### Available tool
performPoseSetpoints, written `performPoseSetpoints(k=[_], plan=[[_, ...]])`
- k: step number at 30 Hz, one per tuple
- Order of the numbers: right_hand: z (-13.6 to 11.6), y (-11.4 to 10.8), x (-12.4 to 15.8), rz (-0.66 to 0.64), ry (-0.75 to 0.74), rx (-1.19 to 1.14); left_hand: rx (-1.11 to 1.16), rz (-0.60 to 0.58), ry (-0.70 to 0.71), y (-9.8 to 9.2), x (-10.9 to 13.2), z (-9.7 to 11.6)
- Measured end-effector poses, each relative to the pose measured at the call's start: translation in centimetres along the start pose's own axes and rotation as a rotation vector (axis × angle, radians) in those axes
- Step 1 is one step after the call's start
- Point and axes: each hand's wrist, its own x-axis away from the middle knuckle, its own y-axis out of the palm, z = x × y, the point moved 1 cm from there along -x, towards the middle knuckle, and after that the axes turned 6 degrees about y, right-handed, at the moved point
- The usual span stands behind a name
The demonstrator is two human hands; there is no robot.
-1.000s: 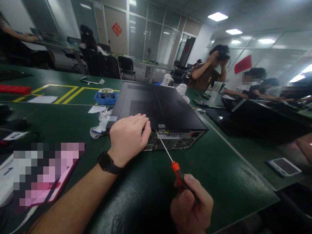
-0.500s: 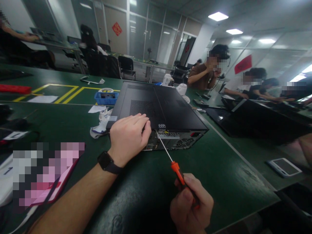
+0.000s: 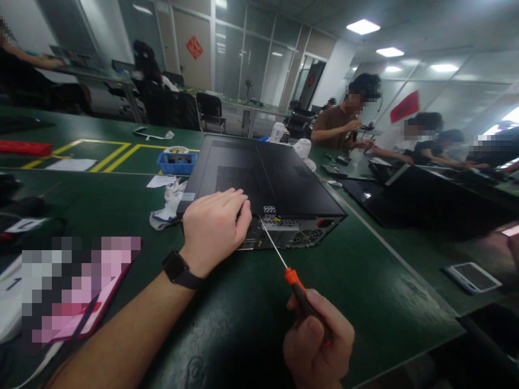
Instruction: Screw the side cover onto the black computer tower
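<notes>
Computer case (image 3: 263, 181) — green worktable (image 3: 365, 286), office

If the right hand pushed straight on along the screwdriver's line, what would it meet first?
Most likely the computer case: the screwdriver in the right hand already has its tip at the rear top edge, beside the left hand.

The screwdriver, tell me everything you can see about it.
The screwdriver has a thin bright metal shaft and an orange and black handle that looks like plastic. The right hand grips the handle low in the view. The shaft slants up and to the left, its tip meeting the rear panel of the black computer case, right beside the left hand resting on the case's edge.
</notes>
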Motion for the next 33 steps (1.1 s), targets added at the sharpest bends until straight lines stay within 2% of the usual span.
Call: performPoseSetpoints(k=[8, 16, 24, 30, 33], plan=[[-0.6, 0.4, -0.9, -0.063, 0.029, -0.15, -0.01, 0.018, 0.013, -0.1, -0.1, 0.1], [0.0, 0.1, -0.3, -0.001, -0.02, -0.052, -0.011, 0.023, 0.013, -0.2, -0.2, 0.2], [-0.4, 0.3, -0.7, -0.056, 0.008, -0.11, -0.011, 0.027, 0.021, -0.2, -0.1, 0.2], [0.3, -0.1, 0.3, 0.018, -0.001, 0.037, -0.007, 0.02, 0.01, -0.2, -0.1, 0.2], [0.3, -0.2, 0.4, -0.005, 0.009, 0.026, -0.01, 0.011, 0.007, -0.2, -0.2, 0.2]])
